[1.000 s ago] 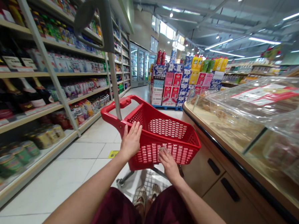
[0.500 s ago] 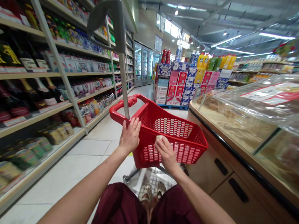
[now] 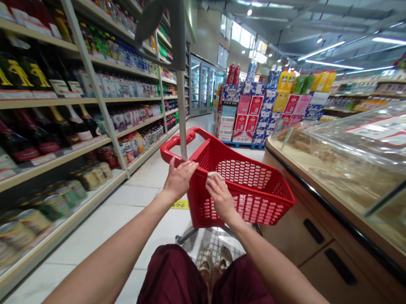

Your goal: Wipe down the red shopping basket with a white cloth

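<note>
A red plastic shopping basket [image 3: 252,188] with hexagonal holes stands in front of me, tilted in view, on a base with wheels. My left hand [image 3: 180,180] grips its near left corner, fingers over the rim and thumb apart, beside the red loop handle [image 3: 171,148]. My right hand [image 3: 220,196] is closed on a small whitish cloth [image 3: 216,175] and presses it to the near rim, right of my left hand. Most of the cloth is hidden under the fingers. A grey upright pole with a hooked grip [image 3: 182,33] rises at the handle end.
Shelves [image 3: 90,101] of bottles and cans run along the left. To the right stands a wooden counter [image 3: 287,233] with clear covers. Stacked drink cartons [image 3: 245,122] occupy a blue pallet ahead, with glass-door fridges [image 3: 201,86] behind. White floor tiles [image 3: 131,221] lie left of the basket.
My right hand has slid the cloth leftward along the rim, closer to my left hand. The left hand keeps its place on the corner. The whole view has shifted slightly.
</note>
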A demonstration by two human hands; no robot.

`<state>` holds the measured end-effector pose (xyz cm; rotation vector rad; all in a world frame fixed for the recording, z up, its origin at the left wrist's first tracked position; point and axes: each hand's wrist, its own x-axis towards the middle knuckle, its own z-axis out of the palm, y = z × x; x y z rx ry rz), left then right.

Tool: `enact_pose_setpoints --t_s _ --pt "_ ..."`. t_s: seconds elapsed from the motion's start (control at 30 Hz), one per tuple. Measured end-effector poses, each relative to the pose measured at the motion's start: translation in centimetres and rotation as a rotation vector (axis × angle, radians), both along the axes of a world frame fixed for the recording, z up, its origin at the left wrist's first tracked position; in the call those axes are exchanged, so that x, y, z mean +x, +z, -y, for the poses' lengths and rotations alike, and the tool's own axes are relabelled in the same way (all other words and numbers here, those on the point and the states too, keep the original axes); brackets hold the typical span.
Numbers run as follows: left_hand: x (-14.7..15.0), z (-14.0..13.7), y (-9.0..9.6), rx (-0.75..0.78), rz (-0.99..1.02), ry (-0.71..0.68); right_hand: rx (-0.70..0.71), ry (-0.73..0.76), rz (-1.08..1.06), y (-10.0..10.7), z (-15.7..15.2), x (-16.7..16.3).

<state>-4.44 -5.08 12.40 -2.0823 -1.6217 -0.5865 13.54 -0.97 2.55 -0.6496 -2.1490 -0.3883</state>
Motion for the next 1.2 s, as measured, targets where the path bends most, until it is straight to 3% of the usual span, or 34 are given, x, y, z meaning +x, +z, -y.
enact_pose_setpoints --t_s 0.13,0.3,0.4,0.5,0.67,0.83,1.03,1.2 --pt "-0.1 -0.3 0.5 -0.035 0.105 0.009 0.037 0.086 0.075 -0.3 0.5 -1.1" --pt "-0.1 -0.6 0.8 -0.042 0.165 0.042 0.031 0.015 -0.017 1.5 0.1 -4.1" --pt "-0.1 -0.6 0.8 -0.068 0.149 0.040 -0.001 0.072 0.128 0.4 0.1 -4.2" --pt "0.1 -0.5 0.7 -0.053 0.123 0.052 -0.008 0.103 0.172 -1.0 0.3 -2.4" --pt "2.2 -0.7 0.0 0.021 0.007 0.056 0.000 -0.071 -0.056 -0.4 -0.2 1.3" --pt "4.3 -1.3 -1.8 -0.039 -0.110 -0.010 0.007 0.001 0.095 -1.8 0.1 4.2" --pt "5.5 -1.6 -2.7 -0.023 -0.131 0.066 -0.009 -0.114 -0.019 -2.5 0.1 6.8" --pt "7.0 -1.3 -3.3 -0.064 -0.165 0.018 -0.030 -0.030 0.068 -3.9 0.5 8.6"
